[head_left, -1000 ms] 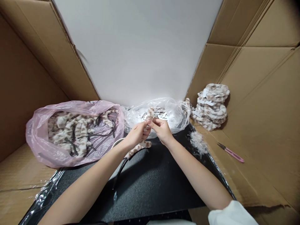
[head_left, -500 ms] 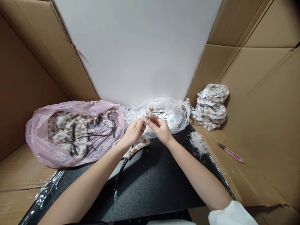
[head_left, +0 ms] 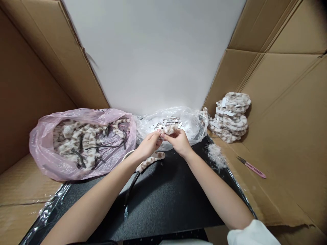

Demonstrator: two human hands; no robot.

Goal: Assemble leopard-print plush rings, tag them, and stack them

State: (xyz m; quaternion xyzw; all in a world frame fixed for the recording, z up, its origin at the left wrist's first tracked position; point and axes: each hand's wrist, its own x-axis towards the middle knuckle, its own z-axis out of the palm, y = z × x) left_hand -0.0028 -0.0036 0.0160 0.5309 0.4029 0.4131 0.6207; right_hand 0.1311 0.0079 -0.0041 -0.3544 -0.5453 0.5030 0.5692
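Observation:
A small furry piece (head_left: 169,129), white with brown spots, is pinched between my two hands over the near edge of the clear bag. My left hand (head_left: 150,144) grips its left end with thumb and fingers. At its right end my right hand (head_left: 178,140) holds on, the thumb pointing left. Part of the piece is covered by my fingers. Below my hands a spotted furry strip (head_left: 149,163) lies on the black table, with a black cord (head_left: 131,190) running from it toward me.
A pink plastic bag (head_left: 41,149) at left holds spotted furry pieces and black cords. The clear bag (head_left: 198,131) contains white tags. To the right are a stack of spotted furry bands (head_left: 233,119) with white tags, loose fluff (head_left: 216,156) and pink-handled snips (head_left: 252,168). Cardboard walls stand on both sides.
The furry piece stood upright above my fingers; now it lies sideways between my hands. Both hands have turned slightly and stay at about the same place.

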